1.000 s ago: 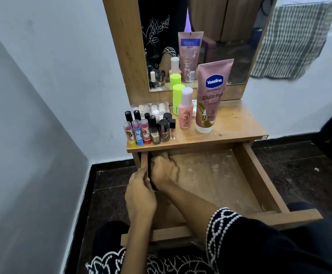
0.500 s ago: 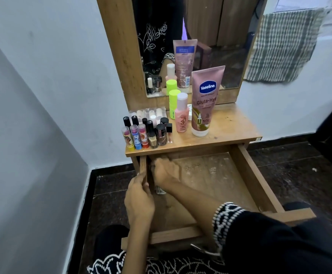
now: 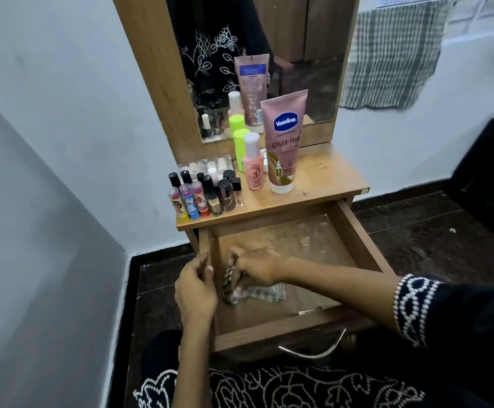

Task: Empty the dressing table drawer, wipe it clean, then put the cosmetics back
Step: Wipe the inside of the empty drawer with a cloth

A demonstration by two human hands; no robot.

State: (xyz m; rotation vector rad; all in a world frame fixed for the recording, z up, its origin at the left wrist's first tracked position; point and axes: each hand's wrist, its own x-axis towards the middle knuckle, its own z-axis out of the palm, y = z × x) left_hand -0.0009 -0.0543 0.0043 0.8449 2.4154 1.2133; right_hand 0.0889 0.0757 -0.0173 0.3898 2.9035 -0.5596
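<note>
Wooden pull-out drawer [image 3: 354,242] of the dressing table stands fully extended toward the person; curved metal handle [image 3: 313,350] shows on its front panel. Drawer floor bare of cosmetics, surface streaked and dusty toward the rear.

Right hand [image 3: 257,267] is inside the drawer at its front-left corner, fingers curled down round a grey-and-white checked cloth [image 3: 254,293], bunching it vs. the drawer floor. Part of the cloth trails out to the right of the hand, flat on the wood. Left hand [image 3: 194,290] grips the drawer's left side wall, thumb inside the wall, fingers wrapped on the outer face. The two hands sit just beside each other, separated by that wall.

Cosmetics all on the wooden table top [image 3: 328,178], none in the drawer:
- tall pink Vaseline lotion tube [image 3: 282,142], cap down, upright, approx. centre;
- small pink bottle with white cap [image 3: 253,164], just left of the tube;
- neon-green capped bottle [image 3: 240,148], behind the pink bottle;
- cluster of nail-polish bottles and lip-balm sticks [image 3: 204,192], upright, left front edge.

Wood-framed mirror [image 3: 269,54] rises behind the top, reflecting the bottles. Green checked towel [image 3: 393,54] hangs on the wall, right of the mirror.
</note>
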